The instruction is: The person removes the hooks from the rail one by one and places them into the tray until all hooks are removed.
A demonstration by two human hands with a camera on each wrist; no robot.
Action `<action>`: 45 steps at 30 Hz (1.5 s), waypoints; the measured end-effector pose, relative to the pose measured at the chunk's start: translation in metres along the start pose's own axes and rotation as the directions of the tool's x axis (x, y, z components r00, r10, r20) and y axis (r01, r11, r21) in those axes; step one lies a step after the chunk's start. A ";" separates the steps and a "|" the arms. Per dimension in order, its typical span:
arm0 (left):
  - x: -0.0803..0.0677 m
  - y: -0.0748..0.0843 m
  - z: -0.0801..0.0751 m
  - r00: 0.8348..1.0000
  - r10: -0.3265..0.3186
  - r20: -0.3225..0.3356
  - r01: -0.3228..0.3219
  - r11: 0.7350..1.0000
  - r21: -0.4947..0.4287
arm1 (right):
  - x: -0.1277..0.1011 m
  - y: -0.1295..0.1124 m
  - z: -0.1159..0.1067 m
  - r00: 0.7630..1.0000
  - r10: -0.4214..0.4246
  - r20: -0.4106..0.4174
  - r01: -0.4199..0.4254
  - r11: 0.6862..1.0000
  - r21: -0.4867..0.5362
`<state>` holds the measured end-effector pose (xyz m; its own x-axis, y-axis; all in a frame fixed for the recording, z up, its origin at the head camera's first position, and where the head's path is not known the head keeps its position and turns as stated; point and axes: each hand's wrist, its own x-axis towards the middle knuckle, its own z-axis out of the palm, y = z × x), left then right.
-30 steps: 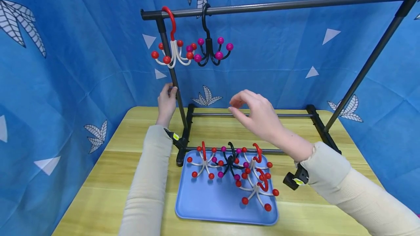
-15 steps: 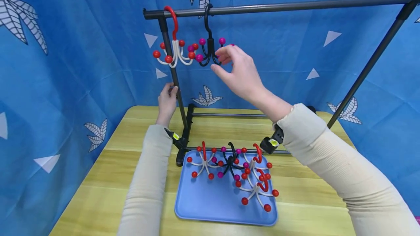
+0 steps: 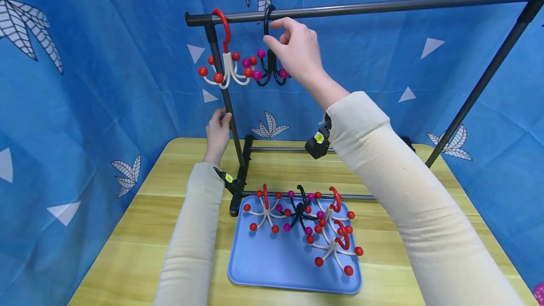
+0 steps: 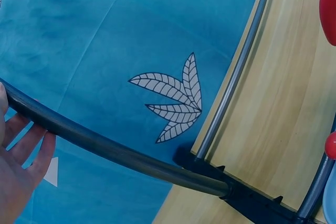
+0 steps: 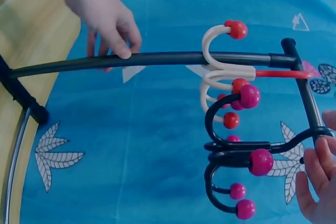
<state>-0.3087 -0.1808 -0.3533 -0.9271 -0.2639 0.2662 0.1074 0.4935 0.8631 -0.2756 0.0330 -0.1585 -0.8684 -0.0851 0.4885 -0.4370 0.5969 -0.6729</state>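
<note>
The person's left hand [image 3: 217, 131] grasped the left post [image 3: 236, 141] of a garment rack, its thumb and fingers wrapped round the tube. The right hand [image 3: 299, 51] was raised just below the top bar [image 3: 365, 10], thumb and fingertips on either side of the hook of a black claw hanger [image 3: 271, 63] with magenta balls; whether they pinched it could not be told. That hanger hung by its hook near the bar's left end, upright, its right side partly hidden by the hand in the head view. Just beside it, closer to the end, hung a white claw hanger [image 3: 227, 63] with a red hook and red balls.

Below, a blue tray [image 3: 272, 268] lay on the wooden worktop [image 3: 127, 240], towards its near edge. A white red-hooked hanger [image 3: 266, 211] sat by the tray's far left corner, a second black hanger [image 3: 300, 209] at the middle of its far edge, and two more white hangers [image 3: 334, 245] along its right edge. A blue leaf-patterned cloth [image 3: 361, 84] hung behind the worktop's far edge.
</note>
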 end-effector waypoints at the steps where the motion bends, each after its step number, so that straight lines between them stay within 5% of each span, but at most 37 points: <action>1: 0.000 0.000 0.000 1.000 0.000 -0.003 0.000 1.000 0.002 | 0.001 -0.001 0.001 1.000 0.004 0.013 -0.004 1.000 0.017; 17: -0.004 -0.001 0.001 0.999 0.035 -0.007 -0.035 0.999 -0.010 | 0.013 -0.003 0.010 0.979 0.164 0.119 -0.176 0.979 0.104; 25: -0.004 0.001 0.000 0.999 0.035 -0.006 -0.035 0.999 -0.005 | 0.018 0.003 0.002 0.990 0.139 -0.024 -0.138 0.989 0.044; 35: -0.001 0.002 -0.002 1.000 0.012 0.006 -0.012 0.999 0.030 | 0.018 -0.005 -0.013 0.995 0.027 -0.095 -0.021 0.998 0.062; 45: -0.002 0.003 -0.002 1.000 0.020 0.004 -0.020 0.999 0.028 | -0.006 -0.006 -0.025 0.995 -0.079 -0.068 0.082 0.996 0.033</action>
<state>-0.3054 -0.1802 -0.3506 -0.9263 -0.2503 0.2816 0.1160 0.5218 0.8452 -0.2622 0.0496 -0.1436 -0.8131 -0.0779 0.5770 -0.5142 0.5609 -0.6488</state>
